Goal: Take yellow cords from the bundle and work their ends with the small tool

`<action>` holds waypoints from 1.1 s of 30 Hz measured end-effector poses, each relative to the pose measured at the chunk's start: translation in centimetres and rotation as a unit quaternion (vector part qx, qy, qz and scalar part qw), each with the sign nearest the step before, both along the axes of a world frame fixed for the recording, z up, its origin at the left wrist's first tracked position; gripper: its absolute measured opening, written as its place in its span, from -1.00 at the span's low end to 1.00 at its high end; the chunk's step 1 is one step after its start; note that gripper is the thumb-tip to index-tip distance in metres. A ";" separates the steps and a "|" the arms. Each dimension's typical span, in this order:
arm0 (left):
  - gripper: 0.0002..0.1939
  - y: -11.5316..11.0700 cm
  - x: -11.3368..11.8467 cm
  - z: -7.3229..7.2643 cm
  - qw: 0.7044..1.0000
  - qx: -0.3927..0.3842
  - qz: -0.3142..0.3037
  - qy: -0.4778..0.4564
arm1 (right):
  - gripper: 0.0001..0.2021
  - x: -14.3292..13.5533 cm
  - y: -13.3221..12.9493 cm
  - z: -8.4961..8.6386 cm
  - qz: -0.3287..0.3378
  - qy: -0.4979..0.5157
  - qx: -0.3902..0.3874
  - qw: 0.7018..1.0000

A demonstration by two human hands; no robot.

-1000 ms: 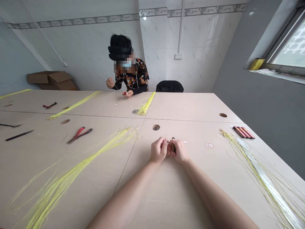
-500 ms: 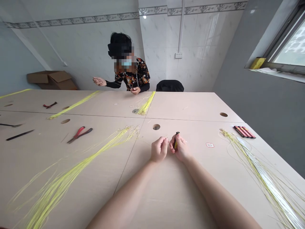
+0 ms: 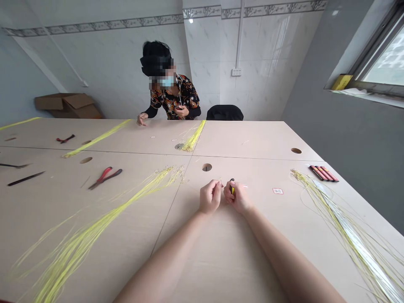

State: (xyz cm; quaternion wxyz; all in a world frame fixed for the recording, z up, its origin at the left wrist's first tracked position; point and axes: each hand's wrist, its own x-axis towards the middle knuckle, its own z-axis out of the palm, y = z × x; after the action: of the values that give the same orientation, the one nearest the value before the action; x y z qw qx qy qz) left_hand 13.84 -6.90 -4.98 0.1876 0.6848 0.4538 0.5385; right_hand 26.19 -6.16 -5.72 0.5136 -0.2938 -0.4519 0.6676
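Note:
My left hand (image 3: 210, 197) is closed in a pinch, with a tiny thin gold-coloured piece (image 3: 221, 180) sticking up at its fingertips. Close beside it, my right hand (image 3: 237, 197) is wrapped round a small black-and-yellow lighter (image 3: 232, 189), thumb near its top; the fingers hide most of it. The two hands are a small gap apart above the table. To the left lies a bundle of yellow lines (image 3: 123, 207) with small curled gold-coloured ends. Another bundle of yellow lines (image 3: 328, 210) lies at the right on a shiny strip (image 3: 350, 237).
Red-handled pliers (image 3: 104, 178) and a dark pointed tool (image 3: 26, 179) lie left. A round hole (image 3: 207, 167) is beyond my hands. Several pink-and-black sticks (image 3: 324, 174) and a small label (image 3: 277, 191) lie right. A co-worker (image 3: 173, 99) is across the table (image 3: 252, 139).
My right hand has turned the lighter so its top tilts left and less of it shows. My left hand stays almost still. The co-worker's outstretched hand has come down to the table edge.

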 end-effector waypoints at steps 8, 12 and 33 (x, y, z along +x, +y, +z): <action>-0.69 0.0 0.0 0.0 1.000 0.007 -0.001 -0.005 | -0.51 -0.1 -0.1 -0.1 -0.014 -0.020 0.031 0.999; -0.69 -0.1 0.0 0.1 1.000 0.005 -0.005 -0.007 | -0.54 -0.1 -0.1 0.0 -0.011 -0.036 0.024 0.999; -0.71 -0.2 0.2 0.1 0.999 0.036 -0.001 0.002 | -0.65 -1.6 -1.4 1.5 -0.082 -0.067 -0.051 0.993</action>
State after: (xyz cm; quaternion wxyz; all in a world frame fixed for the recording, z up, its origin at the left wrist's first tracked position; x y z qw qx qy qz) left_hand 14.06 -7.10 -4.85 0.1627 0.6928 0.4338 0.5526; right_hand 24.63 -7.59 -4.23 0.5198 -0.4000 -0.4247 0.6241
